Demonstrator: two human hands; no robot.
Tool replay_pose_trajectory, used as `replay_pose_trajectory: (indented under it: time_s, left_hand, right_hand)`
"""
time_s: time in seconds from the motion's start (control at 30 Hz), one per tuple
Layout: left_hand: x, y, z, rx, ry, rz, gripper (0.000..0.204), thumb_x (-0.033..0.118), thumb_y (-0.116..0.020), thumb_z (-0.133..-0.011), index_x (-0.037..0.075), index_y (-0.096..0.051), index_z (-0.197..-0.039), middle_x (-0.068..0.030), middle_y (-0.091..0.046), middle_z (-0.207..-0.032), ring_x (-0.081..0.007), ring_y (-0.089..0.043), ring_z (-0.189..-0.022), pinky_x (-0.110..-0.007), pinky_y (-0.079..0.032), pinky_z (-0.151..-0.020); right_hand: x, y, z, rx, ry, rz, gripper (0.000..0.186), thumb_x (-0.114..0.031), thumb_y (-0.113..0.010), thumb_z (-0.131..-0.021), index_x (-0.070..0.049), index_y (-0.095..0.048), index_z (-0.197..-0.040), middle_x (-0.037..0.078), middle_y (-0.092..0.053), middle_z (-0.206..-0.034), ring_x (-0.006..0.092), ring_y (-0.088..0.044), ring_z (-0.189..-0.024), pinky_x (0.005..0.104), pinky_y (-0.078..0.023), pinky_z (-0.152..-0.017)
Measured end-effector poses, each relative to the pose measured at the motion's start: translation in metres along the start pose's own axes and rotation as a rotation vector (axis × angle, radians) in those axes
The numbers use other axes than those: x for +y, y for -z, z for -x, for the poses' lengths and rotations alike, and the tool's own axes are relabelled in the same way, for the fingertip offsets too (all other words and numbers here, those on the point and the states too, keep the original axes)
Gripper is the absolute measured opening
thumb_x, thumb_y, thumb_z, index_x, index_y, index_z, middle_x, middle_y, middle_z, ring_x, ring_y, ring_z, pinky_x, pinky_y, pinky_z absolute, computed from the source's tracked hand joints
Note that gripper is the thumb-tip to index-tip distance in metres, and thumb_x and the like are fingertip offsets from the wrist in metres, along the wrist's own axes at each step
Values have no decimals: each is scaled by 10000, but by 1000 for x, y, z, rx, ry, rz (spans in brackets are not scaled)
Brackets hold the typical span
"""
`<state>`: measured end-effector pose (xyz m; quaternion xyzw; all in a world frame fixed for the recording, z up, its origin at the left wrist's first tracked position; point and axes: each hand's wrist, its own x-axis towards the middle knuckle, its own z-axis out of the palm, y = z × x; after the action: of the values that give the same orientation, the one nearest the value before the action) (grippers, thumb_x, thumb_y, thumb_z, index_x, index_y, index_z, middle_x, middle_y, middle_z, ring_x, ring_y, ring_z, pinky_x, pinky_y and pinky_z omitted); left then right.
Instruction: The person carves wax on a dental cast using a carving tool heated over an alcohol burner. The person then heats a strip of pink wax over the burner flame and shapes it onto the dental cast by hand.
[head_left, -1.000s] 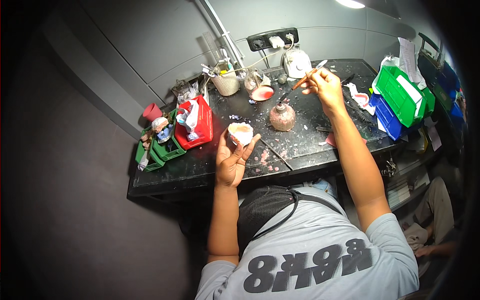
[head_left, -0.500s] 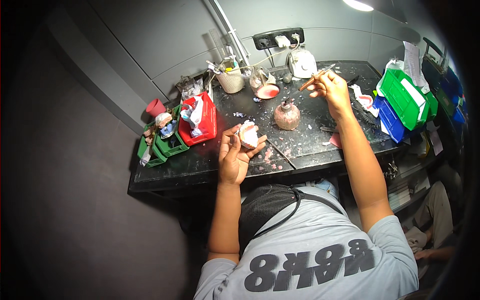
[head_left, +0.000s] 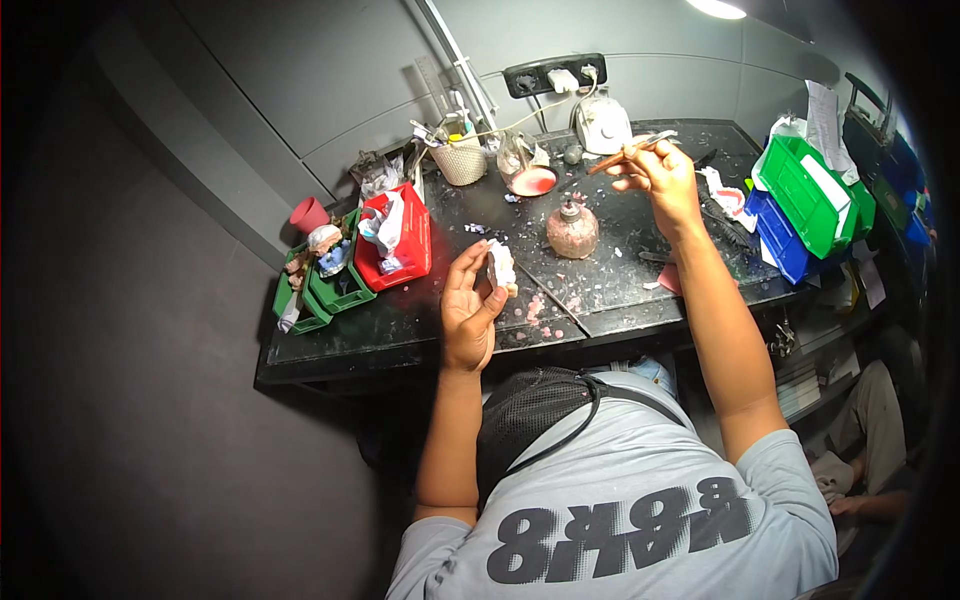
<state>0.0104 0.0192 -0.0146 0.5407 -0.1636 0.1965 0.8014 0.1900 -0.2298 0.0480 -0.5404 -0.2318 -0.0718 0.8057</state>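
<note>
A whitish dental model is gripped in my left hand, turned on its side above the front part of the black bench. Higher up and to the right, my right hand closes round a wax knife with a brown handle, its dark tip pointing left. Below that tip stands a round glass spirit burner with pinkish contents; I cannot make out a flame. A thin dark rod-like tool lies between the model and the burner, beside pink wax scraps.
At left sit a red bin and green bins with models. Behind are a tool cup, a dish of pink wax and a white device. Blue and green trays stand right. Another person's leg shows lower right.
My left hand has rotated the dental model from facing up to edge-on. My right hand has shifted slightly left with the wax knife, whose tip now lies nearer the burner.
</note>
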Motion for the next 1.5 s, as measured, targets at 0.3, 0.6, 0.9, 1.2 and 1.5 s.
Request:
replay_pose_trajectory:
  time_s: [0.3,0.6,0.9,1.2,1.5]
  left_hand:
    - [-2,0,0,16,-2,-15,561,-61,-607,-886,-27,-390,-1402,-174,-449,-1364,-297,-546,-1205,-413,-469,-1015]
    - [-2,1,0,1,8,-22,550,-57,-604,-892,-31,-394,-1400,-172,-449,-1365,-320,-541,-1224,-429,-471,-1015]
    - [1,-1,0,8,23,-35,550,-45,-614,-893,-34,-396,-1399,-169,-452,-1362,-325,-539,-1224,-422,-473,-1013]
    - [2,-5,1,-11,63,-33,578,-70,-644,-849,-23,-425,-1381,-154,-473,-1342,-281,-562,-1188,-369,-503,-958]
    - [5,-6,2,-21,45,-21,636,-97,-647,-819,-7,-392,-1394,-141,-454,-1344,-303,-512,-1268,-349,-538,-914]
  right_hand:
    - [3,-15,5,-101,68,34,179,-84,-659,-927,63,-634,-1025,138,-697,-936,219,-712,-833,322,-620,-688]
    - [2,2,0,67,3,11,173,-86,-604,-926,79,-607,-977,173,-687,-896,228,-706,-746,316,-613,-625]
    - [2,1,0,79,-65,17,179,-101,-591,-928,76,-603,-953,168,-678,-869,224,-698,-737,315,-607,-620]
    - [0,-36,30,-304,-75,-22,180,-102,-666,-918,36,-625,-1025,103,-691,-908,182,-703,-805,275,-595,-675]
    - [-9,-45,37,-312,-42,-43,198,-91,-679,-913,40,-614,-1046,118,-691,-904,188,-703,-785,276,-595,-665]
